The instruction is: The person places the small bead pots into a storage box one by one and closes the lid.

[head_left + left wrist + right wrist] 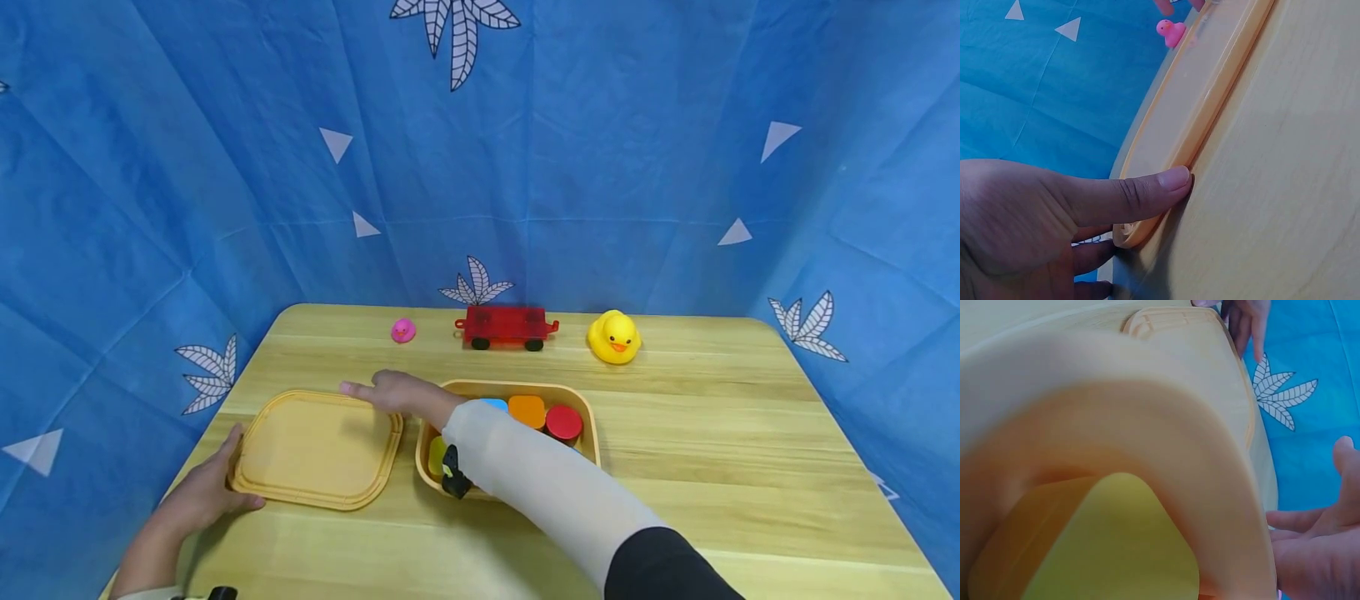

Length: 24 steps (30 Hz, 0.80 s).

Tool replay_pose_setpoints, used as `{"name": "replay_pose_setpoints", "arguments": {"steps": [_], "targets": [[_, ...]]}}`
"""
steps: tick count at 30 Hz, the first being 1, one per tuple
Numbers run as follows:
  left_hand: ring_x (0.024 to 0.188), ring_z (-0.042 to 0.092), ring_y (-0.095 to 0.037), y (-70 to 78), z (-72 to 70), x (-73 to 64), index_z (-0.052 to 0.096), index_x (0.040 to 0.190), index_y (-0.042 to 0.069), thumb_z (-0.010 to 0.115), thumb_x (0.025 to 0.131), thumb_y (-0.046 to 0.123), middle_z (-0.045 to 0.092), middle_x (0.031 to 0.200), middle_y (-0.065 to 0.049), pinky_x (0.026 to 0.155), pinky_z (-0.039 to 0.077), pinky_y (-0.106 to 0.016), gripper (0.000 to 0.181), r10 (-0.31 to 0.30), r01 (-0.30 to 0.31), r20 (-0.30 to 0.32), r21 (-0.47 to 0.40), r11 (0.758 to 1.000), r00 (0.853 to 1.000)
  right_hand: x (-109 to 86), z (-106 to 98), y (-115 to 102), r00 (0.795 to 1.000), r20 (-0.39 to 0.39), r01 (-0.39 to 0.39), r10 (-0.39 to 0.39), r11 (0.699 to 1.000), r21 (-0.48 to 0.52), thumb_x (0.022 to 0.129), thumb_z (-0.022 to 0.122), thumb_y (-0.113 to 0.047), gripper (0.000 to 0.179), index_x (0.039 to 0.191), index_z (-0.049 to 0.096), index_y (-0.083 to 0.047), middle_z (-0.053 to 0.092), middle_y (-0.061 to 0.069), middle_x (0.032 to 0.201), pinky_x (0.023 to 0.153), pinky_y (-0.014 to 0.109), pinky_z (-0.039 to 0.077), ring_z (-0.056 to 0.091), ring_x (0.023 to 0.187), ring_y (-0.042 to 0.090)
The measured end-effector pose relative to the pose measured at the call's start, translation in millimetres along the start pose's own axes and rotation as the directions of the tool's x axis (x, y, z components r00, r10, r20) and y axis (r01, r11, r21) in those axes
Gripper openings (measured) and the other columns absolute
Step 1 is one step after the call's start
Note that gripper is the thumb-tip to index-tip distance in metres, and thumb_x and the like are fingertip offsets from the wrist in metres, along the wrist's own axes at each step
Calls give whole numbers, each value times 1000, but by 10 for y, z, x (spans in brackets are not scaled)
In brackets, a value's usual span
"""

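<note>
A flat, pale orange lid [318, 450] with rounded corners lies at the left of the table. At its near left corner my left hand [202, 492] grips the rim, thumb along the near side and fingers round the left end. My right hand [393, 392] reaches across to the lid's far right corner, its fingers stretched out over the far edge. Beneath the right forearm stands a matching orange box [517, 387], partly hidden by the sleeve. Inside it are a yellow block [1122, 544], an orange block [527, 410], a red round block [563, 423] and a blue piece [495, 403].
Along the back of the table stand a small pink duck [403, 331], a red toy wagon [506, 327] with black wheels and a larger yellow duck [614, 337]. A blue patterned curtain [570, 167] hangs behind and on both sides of the wooden table [720, 433].
</note>
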<state>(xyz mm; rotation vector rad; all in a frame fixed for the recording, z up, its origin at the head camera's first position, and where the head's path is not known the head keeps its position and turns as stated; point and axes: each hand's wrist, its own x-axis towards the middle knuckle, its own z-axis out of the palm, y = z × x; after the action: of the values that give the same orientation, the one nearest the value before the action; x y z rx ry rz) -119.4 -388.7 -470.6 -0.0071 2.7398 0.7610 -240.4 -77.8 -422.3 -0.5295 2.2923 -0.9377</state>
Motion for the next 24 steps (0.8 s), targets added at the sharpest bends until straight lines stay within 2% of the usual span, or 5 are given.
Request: {"name": "replay_pose_setpoints", "arguments": {"steps": [5, 8, 12, 19, 24], "targets": [[136, 27, -68, 7, -1, -5, -14, 158, -9, 90, 79, 41, 17, 153, -50, 106, 36, -73, 140, -12, 12, -5, 20, 1000, 1000, 7, -18, 12, 1000, -3, 4, -4, 1000, 18, 102, 35, -72, 86, 153, 47, -4, 53, 8, 153, 113, 36, 44, 53, 137, 20], [136, 27, -68, -2, 3, -7, -14, 158, -9, 90, 78, 44, 17, 153, -50, 106, 36, -73, 141, -16, 16, -8, 29, 999, 1000, 18, -32, 22, 1000, 5, 14, -14, 999, 32, 102, 35, -72, 85, 136, 60, 2, 67, 7, 112, 96, 33, 50, 61, 93, 15], [136, 28, -67, -6, -6, -10, -12, 157, -10, 90, 78, 44, 19, 154, -48, 106, 36, -73, 140, -11, 12, -24, 36, 999, 1000, 28, -56, 22, 999, 5, 36, -36, 999, 39, 103, 34, -71, 83, 109, 65, 6, 48, 5, 72, 81, 34, 48, 42, 63, 17], [138, 25, -66, 25, -52, -27, -11, 158, -11, 90, 78, 40, 22, 153, -47, 108, 31, -74, 138, 9, -9, -40, -1, 1000, 999, -19, -124, -21, 998, -50, 42, -42, 999, -2, 103, 31, -72, 83, 145, 58, -5, 67, 9, 129, 111, 38, 46, 60, 128, 23], [137, 23, -68, 78, -91, -60, -9, 157, -14, 91, 79, 32, 20, 152, -49, 108, 27, -76, 135, 28, -30, -59, -41, 999, 998, -72, -194, -59, 995, -77, 64, -64, 998, -6, 103, 31, -71, 82, 145, 58, -6, 66, 11, 133, 111, 39, 47, 60, 127, 25]]}}
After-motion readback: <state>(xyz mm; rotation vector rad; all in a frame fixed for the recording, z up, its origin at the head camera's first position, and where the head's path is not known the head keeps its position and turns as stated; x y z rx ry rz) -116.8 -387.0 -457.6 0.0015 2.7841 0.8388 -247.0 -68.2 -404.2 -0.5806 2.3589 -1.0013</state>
